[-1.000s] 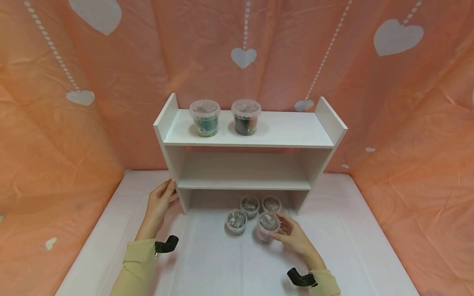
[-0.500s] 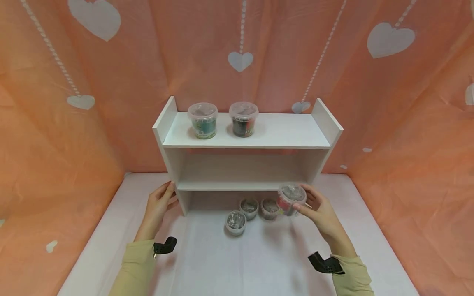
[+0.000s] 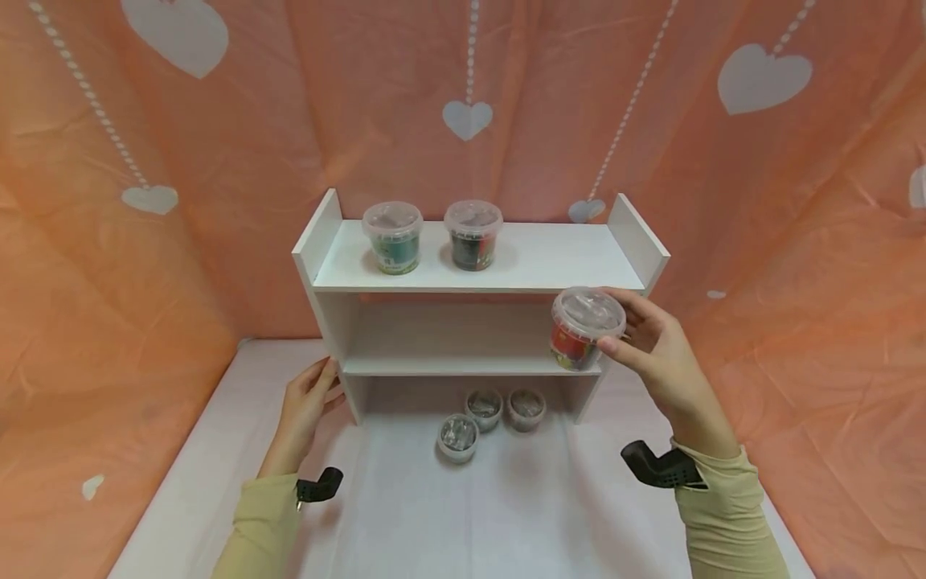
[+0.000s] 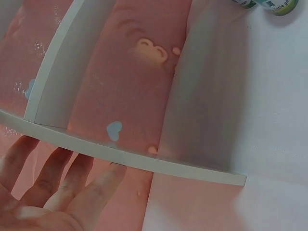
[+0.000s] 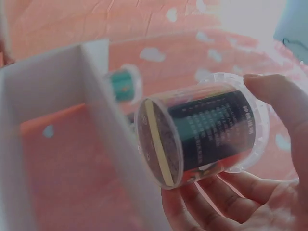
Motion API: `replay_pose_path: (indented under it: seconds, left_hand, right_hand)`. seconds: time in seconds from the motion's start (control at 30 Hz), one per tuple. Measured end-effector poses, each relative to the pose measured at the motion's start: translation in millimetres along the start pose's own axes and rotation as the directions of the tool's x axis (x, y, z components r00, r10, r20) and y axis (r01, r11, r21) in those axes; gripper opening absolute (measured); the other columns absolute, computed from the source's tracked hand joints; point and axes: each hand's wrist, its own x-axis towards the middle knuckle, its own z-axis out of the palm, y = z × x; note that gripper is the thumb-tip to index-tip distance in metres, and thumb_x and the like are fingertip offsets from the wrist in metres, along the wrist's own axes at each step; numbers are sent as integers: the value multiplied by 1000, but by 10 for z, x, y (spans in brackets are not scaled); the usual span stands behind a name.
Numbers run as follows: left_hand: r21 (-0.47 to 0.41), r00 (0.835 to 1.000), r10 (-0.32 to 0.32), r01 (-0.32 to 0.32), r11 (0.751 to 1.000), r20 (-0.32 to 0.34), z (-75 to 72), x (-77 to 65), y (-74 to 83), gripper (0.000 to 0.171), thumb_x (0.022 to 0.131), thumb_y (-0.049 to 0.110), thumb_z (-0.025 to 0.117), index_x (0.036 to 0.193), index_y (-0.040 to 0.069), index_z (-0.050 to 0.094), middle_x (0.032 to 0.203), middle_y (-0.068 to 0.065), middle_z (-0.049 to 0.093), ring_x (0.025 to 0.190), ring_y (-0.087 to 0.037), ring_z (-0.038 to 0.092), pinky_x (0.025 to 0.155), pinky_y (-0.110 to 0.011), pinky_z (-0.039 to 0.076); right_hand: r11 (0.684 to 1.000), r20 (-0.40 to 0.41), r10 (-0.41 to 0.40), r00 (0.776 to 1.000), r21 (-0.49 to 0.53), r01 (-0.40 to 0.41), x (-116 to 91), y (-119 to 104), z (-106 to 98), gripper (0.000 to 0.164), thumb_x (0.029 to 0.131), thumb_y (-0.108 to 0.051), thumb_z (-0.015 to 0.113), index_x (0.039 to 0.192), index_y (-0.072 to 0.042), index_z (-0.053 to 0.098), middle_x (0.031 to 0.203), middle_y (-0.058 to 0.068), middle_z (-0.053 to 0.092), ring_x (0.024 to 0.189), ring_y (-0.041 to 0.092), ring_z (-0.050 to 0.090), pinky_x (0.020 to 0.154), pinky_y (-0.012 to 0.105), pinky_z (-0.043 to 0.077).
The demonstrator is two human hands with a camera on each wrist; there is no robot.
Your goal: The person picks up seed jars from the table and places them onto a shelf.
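In the head view, my right hand (image 3: 654, 346) grips a lidded plastic tub (image 3: 575, 342) with a red label, lifted in front of the white shelf's right side. The right wrist view shows the tub's black text panel (image 5: 211, 130), with thumb and fingers around its rim end. My left hand (image 3: 307, 410) touches the left side panel of the white shelf (image 3: 463, 374); its fingers (image 4: 98, 192) look fairly straight against the panel's edge. Two similar tubs, one with a green label (image 3: 396, 249) and one with a dark label (image 3: 473, 245), stand on the top board.
Three more lidded tubs stand low down, at the left (image 3: 457, 438), middle (image 3: 484, 408) and right (image 3: 526, 408), under and in front of the lowest board. A white cloth (image 3: 434, 515) covers the table. An orange curtain with hearts (image 3: 796, 241) hangs behind and at both sides.
My right hand has picked up the red-labelled tub from the tabletop group and raised it up and to the right, in front of the shelf. My left hand has stayed at the side panel.
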Motion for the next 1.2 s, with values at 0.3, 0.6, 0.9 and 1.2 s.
replay_pose_path:
  seconds: [0.3,0.6,0.9,1.2]
  left_hand:
    - [-19,1000,14,-14,1000,11,-1,12,12,61,100,40,47,143,-2,39,140,-21,43,123,-34,46,93,-41,47]
    - [-21,1000,13,-13,1000,14,31,14,-37,63,98,42,49,143,-1,40,141,-20,43,126,-37,43,94,-40,48]
    - [3,1000,-16,16,1000,-17,11,-13,-27,62,98,43,48,143,1,41,139,-18,45,118,-26,49,93,-39,48]
    - [-5,1000,-8,8,1000,-20,18,-9,-19,62,98,42,49,142,-1,42,137,-19,45,114,-20,52,92,-38,49]
  right_hand:
    - [996,-22,-50,999,70,51,392,-293,85,43,87,4,63,129,1,54,118,13,60,105,22,57,88,26,48]
    - [997,-88,70,994,15,-69,657,-325,115,46,90,-6,65,133,1,50,121,11,57,110,20,56,89,24,49]
    - [987,-145,158,977,55,-151,842,-166,60,51,90,-10,68,135,0,47,123,13,53,113,20,53,88,25,51]
    - [987,-179,163,970,36,-159,958,-68,1,54,88,-10,69,136,2,47,120,13,56,107,17,57,83,23,53]
